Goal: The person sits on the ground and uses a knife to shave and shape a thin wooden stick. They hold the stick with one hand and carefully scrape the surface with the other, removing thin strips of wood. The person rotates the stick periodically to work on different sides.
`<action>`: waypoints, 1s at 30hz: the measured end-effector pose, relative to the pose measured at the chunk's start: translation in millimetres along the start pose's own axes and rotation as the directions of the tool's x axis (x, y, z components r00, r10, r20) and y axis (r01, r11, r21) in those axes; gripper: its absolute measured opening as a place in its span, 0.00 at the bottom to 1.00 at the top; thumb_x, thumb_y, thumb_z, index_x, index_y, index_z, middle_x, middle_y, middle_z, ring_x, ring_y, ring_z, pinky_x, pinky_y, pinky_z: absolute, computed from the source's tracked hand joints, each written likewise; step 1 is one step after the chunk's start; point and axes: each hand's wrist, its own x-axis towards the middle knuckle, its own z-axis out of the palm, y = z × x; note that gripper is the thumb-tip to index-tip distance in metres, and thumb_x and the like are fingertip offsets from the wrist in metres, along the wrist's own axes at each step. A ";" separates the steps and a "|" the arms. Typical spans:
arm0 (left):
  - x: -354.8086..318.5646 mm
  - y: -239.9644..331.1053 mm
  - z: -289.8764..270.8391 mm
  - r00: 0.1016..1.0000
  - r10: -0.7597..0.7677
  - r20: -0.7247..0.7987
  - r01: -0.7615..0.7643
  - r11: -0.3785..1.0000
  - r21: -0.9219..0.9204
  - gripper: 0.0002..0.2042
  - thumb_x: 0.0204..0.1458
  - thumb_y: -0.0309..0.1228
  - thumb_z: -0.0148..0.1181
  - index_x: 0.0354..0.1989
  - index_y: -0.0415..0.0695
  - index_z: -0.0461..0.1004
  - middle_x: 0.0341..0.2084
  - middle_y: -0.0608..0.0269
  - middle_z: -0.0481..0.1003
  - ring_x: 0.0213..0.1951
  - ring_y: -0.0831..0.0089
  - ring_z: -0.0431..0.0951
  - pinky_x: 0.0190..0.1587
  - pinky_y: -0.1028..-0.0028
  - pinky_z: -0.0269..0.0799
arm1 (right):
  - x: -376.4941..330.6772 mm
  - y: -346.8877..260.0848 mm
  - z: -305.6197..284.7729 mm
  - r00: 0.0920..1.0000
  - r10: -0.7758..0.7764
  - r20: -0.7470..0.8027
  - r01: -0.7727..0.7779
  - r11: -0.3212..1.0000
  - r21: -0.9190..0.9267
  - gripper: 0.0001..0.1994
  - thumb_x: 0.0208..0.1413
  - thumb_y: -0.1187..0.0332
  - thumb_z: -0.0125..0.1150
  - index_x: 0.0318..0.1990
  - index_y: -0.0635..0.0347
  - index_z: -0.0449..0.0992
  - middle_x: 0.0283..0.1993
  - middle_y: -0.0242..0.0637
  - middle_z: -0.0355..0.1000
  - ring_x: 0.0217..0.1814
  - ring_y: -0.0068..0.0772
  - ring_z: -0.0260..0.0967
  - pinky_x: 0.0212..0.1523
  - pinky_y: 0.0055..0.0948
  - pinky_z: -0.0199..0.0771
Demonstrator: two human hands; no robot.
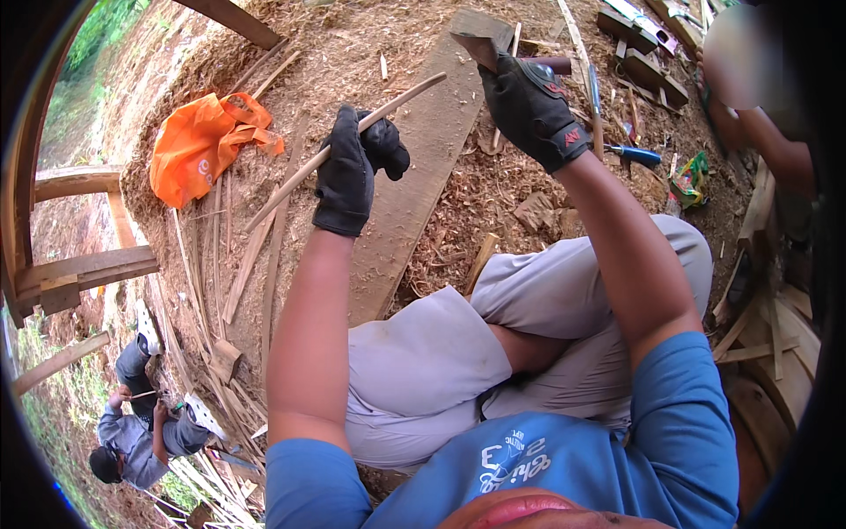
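My left hand (pixel 357 167), in a black glove, is closed around a slender, slightly bent wooden stick (pixel 295 181). The stick slants from lower left to upper right, above a long, wide plank (pixel 410 198) lying on the ground. My right hand (pixel 533 110), also gloved in black, grips a broad-bladed tool (pixel 478 48) over the plank's far end. Its wedge-shaped brown blade points left, and what looks like its dark rounded handle (pixel 552 65) sticks out on the right. The glove hides the middle of the tool, so its exact kind is unclear. Stick and blade are apart.
Shavings cover the ground. An orange bag (pixel 198 145) lies left; wooden strips (pixel 251 264) lie below it. Wooden hand planes (pixel 654 78) and a blue-handled tool (pixel 636 155) lie right. One person (pixel 780 150) is at right, another (pixel 145 432) sits lower left. Wooden framing (pixel 88 269) stands left.
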 end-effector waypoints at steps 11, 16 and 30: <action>2.6 -5.2 -3.1 0.998 -0.066 -0.005 0.066 0.997 -0.037 0.26 0.70 0.56 0.44 0.23 0.51 0.61 0.19 0.67 0.60 0.22 0.66 0.66 0.27 0.65 0.63 | -4.7 10.4 19.7 0.980 -0.025 0.196 0.036 0.998 -0.053 0.17 0.65 0.72 0.51 0.59 0.55 0.75 0.34 0.52 0.79 0.36 0.57 0.78 0.38 0.50 0.76; 2.7 0.5 -1.8 0.999 -0.049 0.017 0.050 0.996 -0.069 0.26 0.69 0.54 0.46 0.22 0.50 0.60 0.18 0.67 0.59 0.21 0.65 0.65 0.27 0.64 0.62 | -5.4 -2.2 13.8 0.974 -0.022 0.224 0.051 0.991 -0.122 0.11 0.64 0.70 0.52 0.50 0.59 0.76 0.34 0.52 0.79 0.36 0.57 0.78 0.37 0.50 0.77; 10.0 -22.3 -16.0 0.967 -0.002 -0.254 0.183 0.700 0.691 0.28 0.67 0.56 0.49 0.22 0.45 0.72 0.13 0.67 0.69 0.15 0.73 0.73 0.21 0.72 0.68 | -27.5 -28.6 44.9 0.883 0.124 0.453 -0.020 0.974 -0.227 0.17 0.70 0.64 0.43 0.49 0.66 0.78 0.41 0.57 0.81 0.43 0.57 0.82 0.44 0.51 0.81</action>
